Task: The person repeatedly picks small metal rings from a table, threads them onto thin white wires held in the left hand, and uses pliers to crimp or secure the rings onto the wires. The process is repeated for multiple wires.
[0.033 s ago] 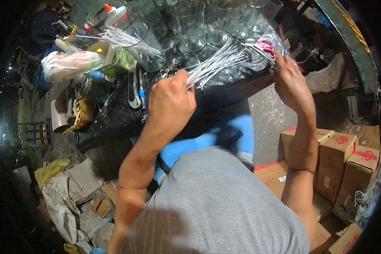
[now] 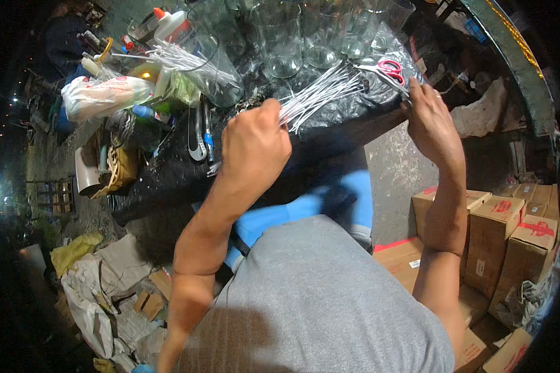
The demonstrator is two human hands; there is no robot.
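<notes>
Thin white sticks [image 2: 322,94] form a loose, uneven bundle slanting from lower left to upper right over wrinkled black plastic [image 2: 374,104]; red-handled scissors [image 2: 390,70] lie just to their right.

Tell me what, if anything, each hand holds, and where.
The left hand appears to grip the thin white strands toward their lower-left end. Whether the right hand, by the scissors, holds anything cannot be told.

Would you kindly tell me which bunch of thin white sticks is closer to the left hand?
The mid-table bunch beside the red-handled scissors: its lower-left part meets the left hand. The other bunch lies farther off, near the orange-tipped bottle.
</notes>
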